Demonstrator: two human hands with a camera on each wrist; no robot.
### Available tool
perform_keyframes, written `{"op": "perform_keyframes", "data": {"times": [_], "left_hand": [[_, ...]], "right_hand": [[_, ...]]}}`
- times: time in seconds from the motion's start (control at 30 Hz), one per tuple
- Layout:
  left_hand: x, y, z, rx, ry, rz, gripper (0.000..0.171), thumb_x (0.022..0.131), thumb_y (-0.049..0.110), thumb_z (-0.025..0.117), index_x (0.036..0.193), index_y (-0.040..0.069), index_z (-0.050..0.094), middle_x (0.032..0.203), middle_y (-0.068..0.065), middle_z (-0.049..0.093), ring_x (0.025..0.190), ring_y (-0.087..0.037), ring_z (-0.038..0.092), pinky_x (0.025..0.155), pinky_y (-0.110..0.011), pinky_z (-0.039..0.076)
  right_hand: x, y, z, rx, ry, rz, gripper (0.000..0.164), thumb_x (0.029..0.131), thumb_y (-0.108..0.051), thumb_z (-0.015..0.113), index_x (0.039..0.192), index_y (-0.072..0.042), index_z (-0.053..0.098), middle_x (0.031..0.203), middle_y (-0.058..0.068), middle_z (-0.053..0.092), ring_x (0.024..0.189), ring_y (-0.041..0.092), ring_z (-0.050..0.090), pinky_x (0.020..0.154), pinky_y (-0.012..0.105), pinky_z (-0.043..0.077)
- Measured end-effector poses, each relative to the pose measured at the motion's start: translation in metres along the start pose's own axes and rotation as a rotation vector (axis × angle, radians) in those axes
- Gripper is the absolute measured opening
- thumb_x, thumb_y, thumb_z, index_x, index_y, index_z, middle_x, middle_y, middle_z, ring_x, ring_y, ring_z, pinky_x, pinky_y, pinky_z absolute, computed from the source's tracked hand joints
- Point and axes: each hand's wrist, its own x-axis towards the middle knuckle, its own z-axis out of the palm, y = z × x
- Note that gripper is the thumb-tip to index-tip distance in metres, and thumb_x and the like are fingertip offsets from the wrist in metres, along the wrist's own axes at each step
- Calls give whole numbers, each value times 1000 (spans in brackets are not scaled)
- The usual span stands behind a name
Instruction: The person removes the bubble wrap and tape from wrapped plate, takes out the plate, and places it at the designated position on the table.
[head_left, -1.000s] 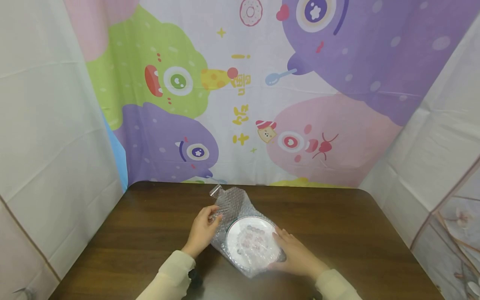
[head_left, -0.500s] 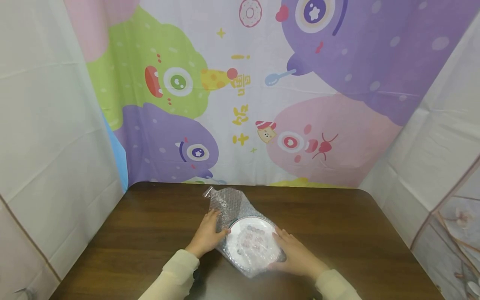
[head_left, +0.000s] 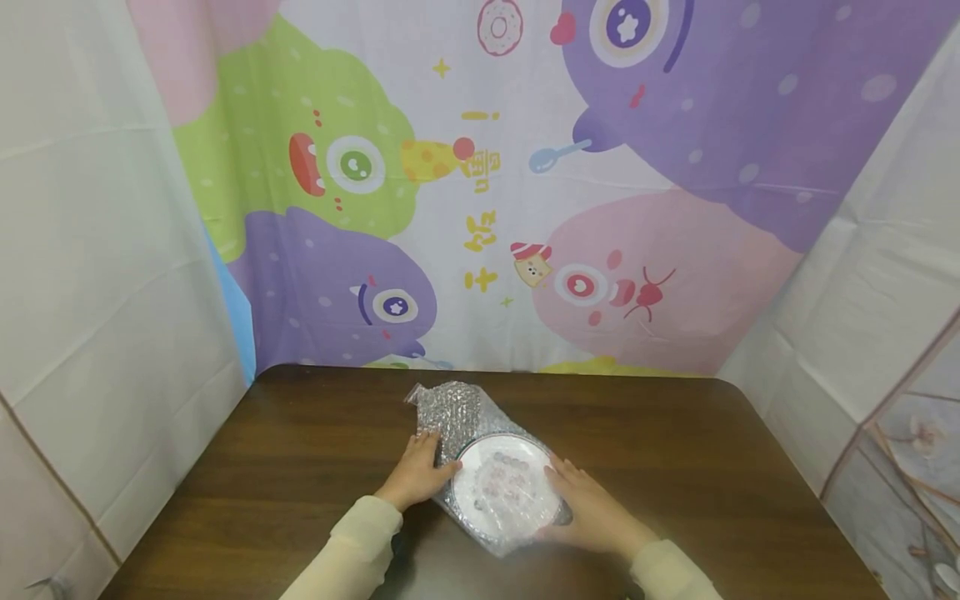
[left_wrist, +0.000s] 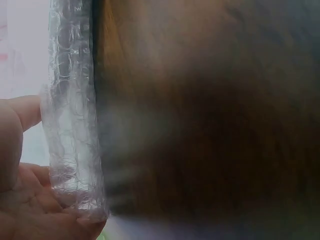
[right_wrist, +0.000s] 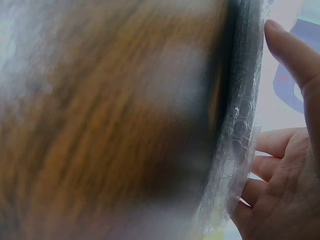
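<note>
A round white plate [head_left: 508, 492] with a dark rim and a pinkish pattern in its middle lies inside clear bubble wrap [head_left: 454, 410] on the brown table. The wrap extends past the plate toward the back left. My left hand [head_left: 416, 472] rests on the left side, fingers on the wrap and thumb at the plate's rim; in the left wrist view its thumb and fingers touch the wrap's edge. My right hand [head_left: 596, 510] holds the wrapped plate by its right edge, thumb toward the front and fingers toward the back. The right wrist view shows the wrapped edge [right_wrist: 240, 120] against those fingers.
The dark wooden table [head_left: 697, 467] reaches back to a curtain [head_left: 517, 325] printed with cartoon monsters. Pale sheets hang at the left [head_left: 112, 250] and right [head_left: 847, 300] sides.
My left hand has come down and toward me, from the raised wrap onto the plate's left side. The wrap's far end has sunk flatter toward the table. My right hand stays put.
</note>
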Motion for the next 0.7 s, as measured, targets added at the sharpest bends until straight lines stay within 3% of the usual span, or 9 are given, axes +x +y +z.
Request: {"op": "perform_keyframes", "data": {"times": [0.17, 0.4, 0.7], "left_hand": [[-2, -2, 1, 18, 35, 30, 69, 92, 30, 63, 140, -13, 41, 149, -37, 35, 143, -54, 22, 119, -61, 20], [-13, 8, 3, 81, 152, 96, 59, 93, 30, 63, 134, -11, 51, 144, -34, 45, 141, -51, 32, 117, -58, 28], [-32, 28, 16, 152, 98, 116, 84, 88, 53, 64, 137, -12, 46, 144, -32, 45, 139, -51, 35, 116, -60, 29]], "right_hand": [[1, 0, 1, -3, -2, 4, 102, 76, -62, 72, 147, 3, 38, 160, 22, 25, 145, 48, 26, 119, 60, 23], [0, -1, 0, -11, 0, 3, 102, 77, -62, 72, 147, 3, 38, 160, 22, 25, 144, 48, 26, 119, 60, 23], [0, -6, -2, -14, 17, -13, 100, 76, -59, 74, 145, 5, 40, 158, 25, 28, 142, 51, 29, 117, 62, 25]]}}
